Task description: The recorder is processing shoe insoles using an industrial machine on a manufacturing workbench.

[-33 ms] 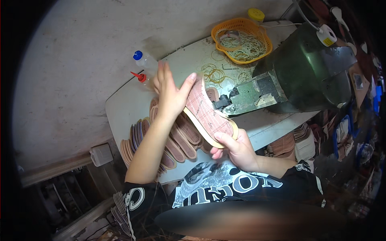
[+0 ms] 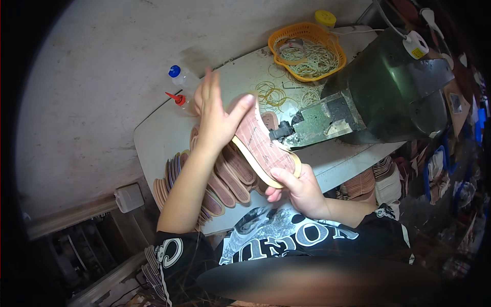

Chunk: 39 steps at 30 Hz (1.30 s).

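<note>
A shoe insole (image 2: 263, 146), pinkish plaid with a pale yellow edge, is held up over the table, slanting from upper left to lower right. My right hand (image 2: 302, 190) grips its lower right end, thumb on top and fingers underneath. Against its upper left part rests my left hand (image 2: 217, 115), fingers stretched out and thumb along the insole's far end. The dark tip (image 2: 282, 131) of a green machine (image 2: 381, 97) is close to the insole's right side; whether they touch I cannot tell. Below my left forearm, rows of similar insoles (image 2: 230, 181) lie overlapping.
An orange basket (image 2: 276, 37) full of pale bands stands at the back, with a yellow-lidded jar (image 2: 325, 19) behind it. Loose bands (image 2: 271, 96) lie on the white table (image 2: 327, 161). Blue-capped (image 2: 175, 71) and red-tipped (image 2: 179, 98) bottles are at the wall. Insole stacks (image 2: 355, 187) stand at right.
My left hand has shifted very slightly, its fingertips blurred and reaching a little higher. The insole and my right hand have moved a touch to the left.
</note>
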Available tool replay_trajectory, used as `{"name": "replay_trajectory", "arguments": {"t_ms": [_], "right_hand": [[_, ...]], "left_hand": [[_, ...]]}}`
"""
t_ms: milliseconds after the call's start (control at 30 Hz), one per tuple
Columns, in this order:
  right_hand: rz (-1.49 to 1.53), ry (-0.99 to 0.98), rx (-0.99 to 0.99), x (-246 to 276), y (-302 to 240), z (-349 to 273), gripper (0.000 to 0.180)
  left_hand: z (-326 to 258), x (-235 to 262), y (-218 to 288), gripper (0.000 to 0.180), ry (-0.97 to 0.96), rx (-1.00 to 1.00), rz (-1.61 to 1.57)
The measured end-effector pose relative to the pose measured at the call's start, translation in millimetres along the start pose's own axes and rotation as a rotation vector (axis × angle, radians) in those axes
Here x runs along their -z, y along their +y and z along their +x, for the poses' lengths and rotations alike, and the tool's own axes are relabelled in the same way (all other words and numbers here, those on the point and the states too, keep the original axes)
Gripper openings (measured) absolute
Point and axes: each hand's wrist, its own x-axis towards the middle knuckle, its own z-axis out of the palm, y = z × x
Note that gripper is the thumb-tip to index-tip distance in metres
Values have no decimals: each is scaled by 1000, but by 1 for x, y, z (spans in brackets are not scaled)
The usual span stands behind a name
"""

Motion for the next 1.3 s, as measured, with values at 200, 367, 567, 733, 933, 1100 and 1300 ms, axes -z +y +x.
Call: {"name": "replay_trajectory", "arguments": {"t_ms": [200, 367, 567, 733, 933, 1100, 1300], "right_hand": [[-6, -10, 17, -4, 1, 17, 28], [-17, -24, -9, -5, -5, 23, 28], [-86, -72, -33, -3, -13, 24, 29], [-54, -116, -16, -1, -10, 23, 31], [-10, -168, 20, -1, -6, 19, 34], [43, -134, 11, -4, -6, 20, 36], [26, -101, -27, -6, -14, 22, 40]], "left_hand": [[34, 35, 33, 46, -659, -732, 172], [50, 36, 41, 39, -1058, -614, 185], [38, 39, 31, 33, -907, -671, 82], [36, 39, 29, 33, -879, -656, 91], [44, 33, 38, 33, -891, -680, 119], [46, 34, 39, 36, -960, -584, 87], [39, 44, 40, 39, -943, -525, 187]]}}
